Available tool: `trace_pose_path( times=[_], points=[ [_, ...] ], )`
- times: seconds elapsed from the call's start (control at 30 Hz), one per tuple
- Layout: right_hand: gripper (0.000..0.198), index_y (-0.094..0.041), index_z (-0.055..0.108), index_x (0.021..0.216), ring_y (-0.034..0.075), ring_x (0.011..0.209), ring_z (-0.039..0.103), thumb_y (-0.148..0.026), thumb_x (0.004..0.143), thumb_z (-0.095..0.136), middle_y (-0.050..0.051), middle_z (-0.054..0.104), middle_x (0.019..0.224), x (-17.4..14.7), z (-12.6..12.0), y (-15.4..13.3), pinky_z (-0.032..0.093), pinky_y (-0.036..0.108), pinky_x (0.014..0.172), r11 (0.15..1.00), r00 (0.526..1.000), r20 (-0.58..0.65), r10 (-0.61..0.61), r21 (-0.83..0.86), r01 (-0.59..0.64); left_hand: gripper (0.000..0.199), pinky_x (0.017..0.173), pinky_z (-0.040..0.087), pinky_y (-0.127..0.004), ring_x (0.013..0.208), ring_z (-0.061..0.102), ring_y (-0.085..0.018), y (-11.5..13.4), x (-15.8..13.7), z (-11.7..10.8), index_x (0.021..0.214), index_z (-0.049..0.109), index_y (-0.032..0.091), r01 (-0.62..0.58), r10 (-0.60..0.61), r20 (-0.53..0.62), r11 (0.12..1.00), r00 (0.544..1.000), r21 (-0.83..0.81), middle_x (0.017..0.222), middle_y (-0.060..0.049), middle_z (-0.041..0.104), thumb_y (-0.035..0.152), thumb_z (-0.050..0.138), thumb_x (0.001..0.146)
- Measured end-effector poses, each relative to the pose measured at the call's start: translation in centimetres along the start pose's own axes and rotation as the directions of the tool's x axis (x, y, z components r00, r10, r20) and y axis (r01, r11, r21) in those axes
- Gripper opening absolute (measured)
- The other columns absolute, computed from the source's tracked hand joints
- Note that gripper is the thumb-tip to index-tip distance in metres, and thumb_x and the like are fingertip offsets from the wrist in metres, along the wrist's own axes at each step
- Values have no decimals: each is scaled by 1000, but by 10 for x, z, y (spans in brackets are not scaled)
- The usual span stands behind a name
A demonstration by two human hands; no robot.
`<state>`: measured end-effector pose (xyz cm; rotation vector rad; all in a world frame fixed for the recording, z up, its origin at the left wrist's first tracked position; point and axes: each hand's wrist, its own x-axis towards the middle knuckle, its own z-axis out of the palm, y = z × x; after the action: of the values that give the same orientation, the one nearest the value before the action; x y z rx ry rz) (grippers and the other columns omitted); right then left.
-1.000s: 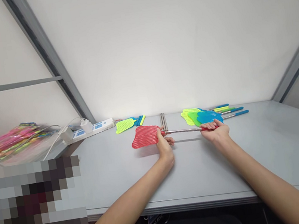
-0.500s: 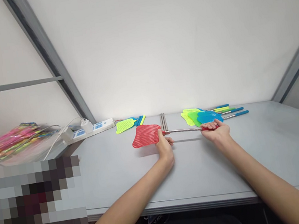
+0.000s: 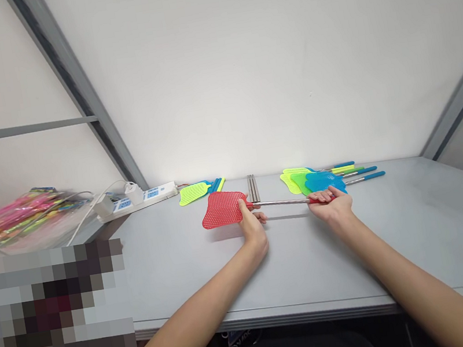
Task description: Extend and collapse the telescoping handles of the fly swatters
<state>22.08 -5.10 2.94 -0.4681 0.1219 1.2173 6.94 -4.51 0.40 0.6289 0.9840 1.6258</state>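
Observation:
Above the table I hold a red fly swatter (image 3: pixel 223 208) level, its perforated head to the left and a metal rod running right. My left hand (image 3: pixel 251 223) is closed at the neck, thumb on the base of the head. Around the red grip at the other end, my right hand (image 3: pixel 332 203) is closed, palm turned up. Behind the rod, several bare metal rods (image 3: pixel 253 187) lie side by side on the table. Just beyond my right hand lies a pile of fly swatters, with a blue swatter head (image 3: pixel 325 181) in front and green and yellow ones behind.
At the back left lie a yellow-green swatter head (image 3: pixel 193 193) and several loose blue and yellow grips (image 3: pixel 217 185). A white power strip (image 3: pixel 147 199) with plugs is left of them. Bagged colourful items (image 3: pixel 22 215) fill the far left. The grey table (image 3: pixel 308 267) meets a white wall.
The red swatter and both hands have shifted very slightly to the left. Both holds are the same, and the other things on the table stay put.

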Motion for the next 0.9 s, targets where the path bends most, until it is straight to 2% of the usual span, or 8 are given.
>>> trace_pose_path(
  times=[0.33, 0.47, 0.6, 0.9],
  points=[
    [27, -20, 11, 53, 7, 24, 20, -13, 74, 27, -9, 16, 32, 0, -4, 7, 22, 21, 29, 1000, 1000, -4, 25, -12, -25, 37, 36, 29, -17, 35, 39, -4, 1, 1, 0, 98, 53, 23, 0, 0, -3, 999, 1000, -49, 56, 5, 40, 47, 31, 80],
    [27, -20, 12, 53, 7, 24, 19, -12, 72, 30, -10, 16, 32, -1, -3, 7, 21, 20, 29, 1000, 1000, -3, 27, -11, -27, 39, 35, 26, -16, 34, 36, -5, -1, 2, 0, 77, 56, 18, 21, -21, 4, 998, 1000, -61, 46, 6, 34, 49, 33, 79],
    [27, -20, 12, 53, 7, 24, 18, -12, 72, 29, -10, 16, 32, 0, -4, 8, 21, 20, 29, 999, 1000, 6, 29, -17, -28, 44, 34, 25, -17, 31, 32, -5, -3, 5, 0, 55, 48, 16, 40, -39, 15, 996, 999, -74, 39, 7, 30, 53, 34, 76],
    [29, -19, 10, 52, 6, 24, 20, -13, 76, 26, -9, 16, 33, 2, -6, 9, 23, 20, 30, 999, 999, 41, 16, -43, -14, 43, 35, 23, -17, 31, 30, -4, -2, 3, 0, 57, 47, 17, 37, -36, 13, 999, 999, -36, 39, 8, 29, 52, 36, 77]
  ],
)
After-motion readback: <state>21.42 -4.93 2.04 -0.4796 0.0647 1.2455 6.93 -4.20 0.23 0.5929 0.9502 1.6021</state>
